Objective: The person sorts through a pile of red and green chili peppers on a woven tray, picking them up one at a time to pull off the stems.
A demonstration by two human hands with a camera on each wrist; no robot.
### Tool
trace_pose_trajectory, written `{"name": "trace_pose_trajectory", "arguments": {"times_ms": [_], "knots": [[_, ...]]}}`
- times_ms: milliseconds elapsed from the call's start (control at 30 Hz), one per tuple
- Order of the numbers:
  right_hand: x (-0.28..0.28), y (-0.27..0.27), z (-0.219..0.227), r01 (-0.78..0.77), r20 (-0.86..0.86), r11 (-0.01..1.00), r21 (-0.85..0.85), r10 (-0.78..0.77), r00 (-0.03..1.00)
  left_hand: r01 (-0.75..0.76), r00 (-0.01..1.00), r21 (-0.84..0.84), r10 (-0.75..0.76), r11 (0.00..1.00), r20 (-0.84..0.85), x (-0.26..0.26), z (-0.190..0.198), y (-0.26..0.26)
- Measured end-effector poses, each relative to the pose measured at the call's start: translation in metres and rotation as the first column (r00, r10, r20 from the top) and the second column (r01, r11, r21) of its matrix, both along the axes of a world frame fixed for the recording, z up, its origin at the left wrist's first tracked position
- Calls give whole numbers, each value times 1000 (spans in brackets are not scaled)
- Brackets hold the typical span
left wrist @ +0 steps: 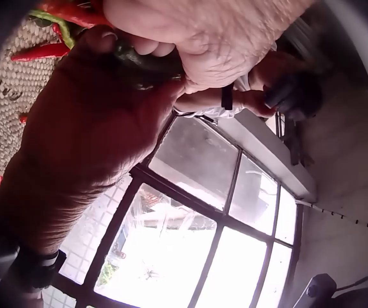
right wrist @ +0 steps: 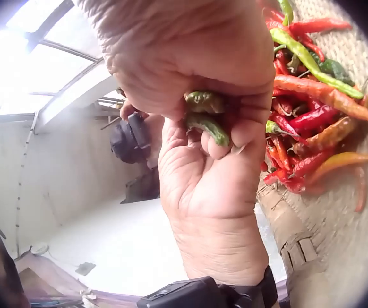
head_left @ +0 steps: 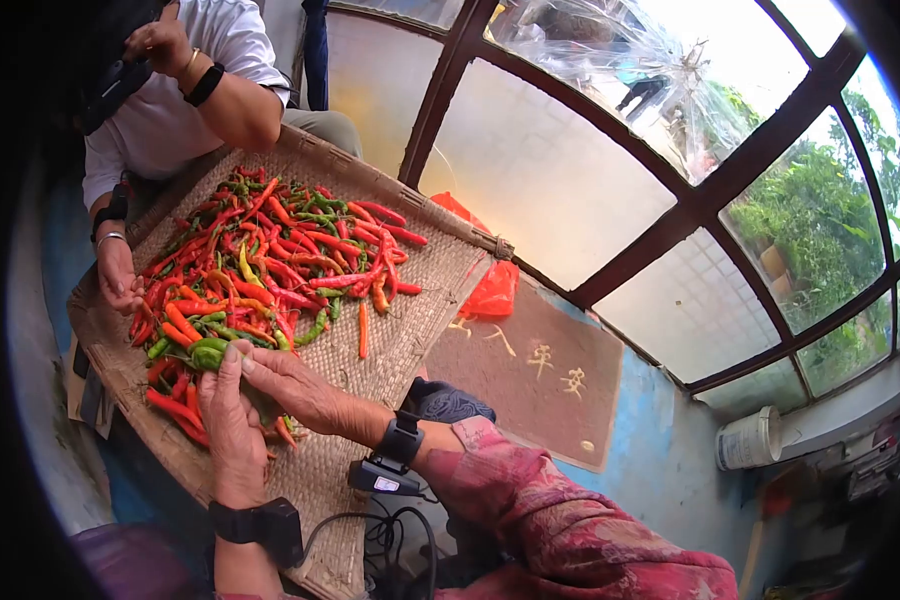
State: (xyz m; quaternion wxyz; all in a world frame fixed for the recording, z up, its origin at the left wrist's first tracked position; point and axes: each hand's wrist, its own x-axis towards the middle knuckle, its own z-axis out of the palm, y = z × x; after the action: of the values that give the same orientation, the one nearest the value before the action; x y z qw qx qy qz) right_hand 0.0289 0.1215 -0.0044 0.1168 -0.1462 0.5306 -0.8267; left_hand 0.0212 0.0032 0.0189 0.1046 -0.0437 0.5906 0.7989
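Green chili peppers (head_left: 208, 353) are gathered between the two hands, over the near edge of the pepper pile. My left hand (head_left: 232, 430) holds them, its fingers curled around them. From the right, my right hand (head_left: 305, 388) comes in against the left and grips at the same peppers. In the right wrist view, two green chili peppers (right wrist: 209, 128) show in the left palm, below the right hand (right wrist: 190, 51). The left wrist view has a dark green pepper (left wrist: 145, 64) partly hidden between the hands. A heap of mostly red chili peppers (head_left: 270, 245) lies just beyond.
The heap lies on a woven mat (head_left: 440, 270) with a rolled edge. Across it, another person's hand (head_left: 120, 275) rests at the heap's left side. One orange chili (head_left: 363, 330) lies apart. A black cable (head_left: 420, 520) hangs near my right forearm. Framed windows (head_left: 550, 170) stand behind.
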Motion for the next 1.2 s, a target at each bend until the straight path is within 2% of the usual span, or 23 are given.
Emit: {"name": "trace_pose_trajectory", "arguments": {"times_ms": [33, 167, 233, 300, 433, 667, 733, 767, 833, 900, 933, 1033, 1100, 1133, 1167, 1200], "knots": [[1, -2, 1, 13, -11, 1000, 4, -13, 1000, -43, 999, 47, 43, 998, -13, 0, -1, 4], [1, -6, -1, -4, -28, 1000, -14, 3, 1000, -57, 998, 71, 57, 996, -2, 1, 3, 2], [1, -4, 0, -18, -33, 1000, -24, 17, 999, -44, 998, -25, 43, 999, -40, 4, 9, 3], [1, 1, 3, -102, 40, 995, 19, 101, 994, -45, 998, -58, 42, 997, -56, 3, 8, 5], [4, -3, 3, -14, 92, 1000, -10, 15, 996, -55, 997, -127, 49, 990, -56, 6, 10, 8], [3, -2, 2, -49, 58, 998, 47, 47, 997, -35, 999, -49, 33, 998, -23, 2, 10, 3], [2, -5, 1, -44, 44, 997, 58, 41, 998, 109, 994, 17, -109, 994, -11, 4, 20, -5], [2, -5, 0, -63, 51, 996, 67, 59, 997, 108, 994, 17, -108, 994, -9, 0, 15, -3], [2, -7, 1, -82, 60, 994, 74, 78, 995, -151, 986, 133, 158, 979, -43, -11, -1, 1], [1, -7, 1, -82, -53, 987, 136, 90, 995, -121, 991, 164, 129, 979, -37, -15, -5, -8], [1, -7, -1, -82, -52, 987, 136, 90, 995, -91, 995, 194, 99, 977, -32, -15, -5, -11], [-1, -2, -5, -33, -177, 859, 511, 143, 974, -128, 986, 170, 144, 977, -83, -23, -1, -22], [-5, 6, -14, 110, -317, 773, 624, 122, 941, -197, 972, 219, 220, 956, -85, -34, -2, -31], [-8, 12, -12, 154, -296, 742, 652, 63, 953, -218, 967, 218, 241, 951, -84, -36, 0, -34], [-13, 16, -15, 234, -290, 757, 610, -61, 955, -163, 980, 238, 185, 957, -71, -39, -1, -41], [-16, 25, -5, 207, -159, 727, 655, -135, 978, -138, 984, 206, 157, 969, -80, -38, 0, -44]]}}
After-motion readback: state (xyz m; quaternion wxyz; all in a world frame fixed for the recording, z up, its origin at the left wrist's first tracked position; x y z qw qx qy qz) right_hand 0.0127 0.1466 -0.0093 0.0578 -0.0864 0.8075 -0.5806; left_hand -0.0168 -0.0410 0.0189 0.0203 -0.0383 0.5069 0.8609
